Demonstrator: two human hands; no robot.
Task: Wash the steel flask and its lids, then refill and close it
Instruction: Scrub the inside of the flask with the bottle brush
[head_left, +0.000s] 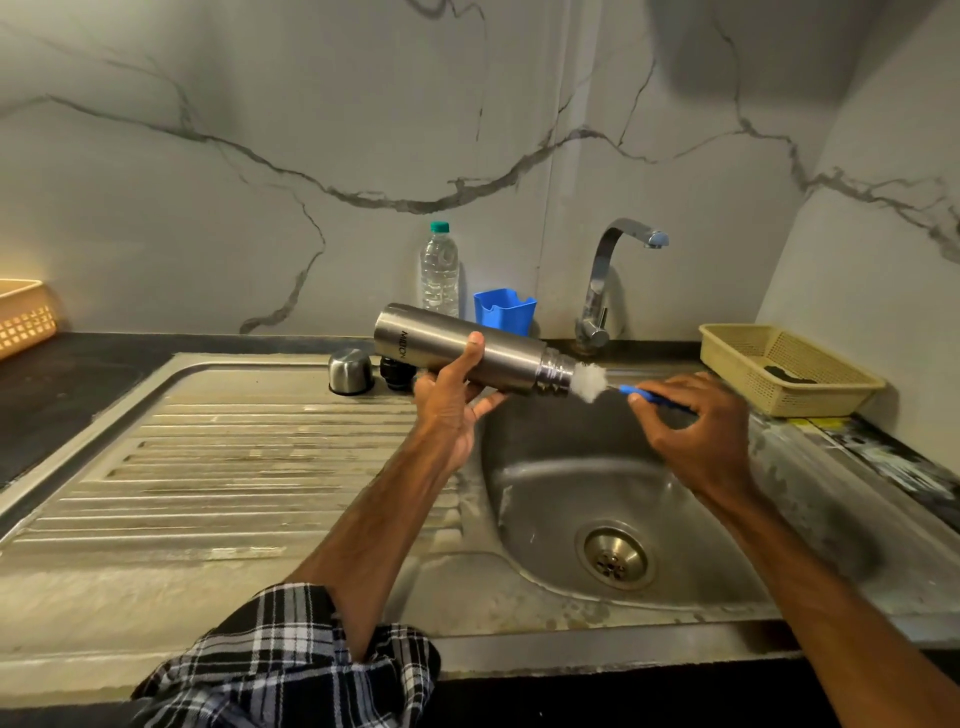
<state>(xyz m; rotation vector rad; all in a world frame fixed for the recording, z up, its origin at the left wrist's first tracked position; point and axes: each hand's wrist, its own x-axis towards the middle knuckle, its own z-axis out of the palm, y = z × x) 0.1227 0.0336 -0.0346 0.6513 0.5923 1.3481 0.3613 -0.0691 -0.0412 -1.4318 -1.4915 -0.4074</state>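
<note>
A person's left hand (454, 402) gripped the flask (467, 347) over the sink (545, 493); the right hand (691, 431) pinched a brush (589, 383) at its mouth. The steel lid (350, 370) and black lid (397, 371) sat just left of the gripping fingers (491, 401).

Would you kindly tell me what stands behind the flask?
A water bottle and a blue cup; the flask covers their bases.

A black-and-white plaid sleeve (291, 660) is rolled up on the left arm.

Single head-worn view, forward and down, close over the sink (545, 499).
</note>
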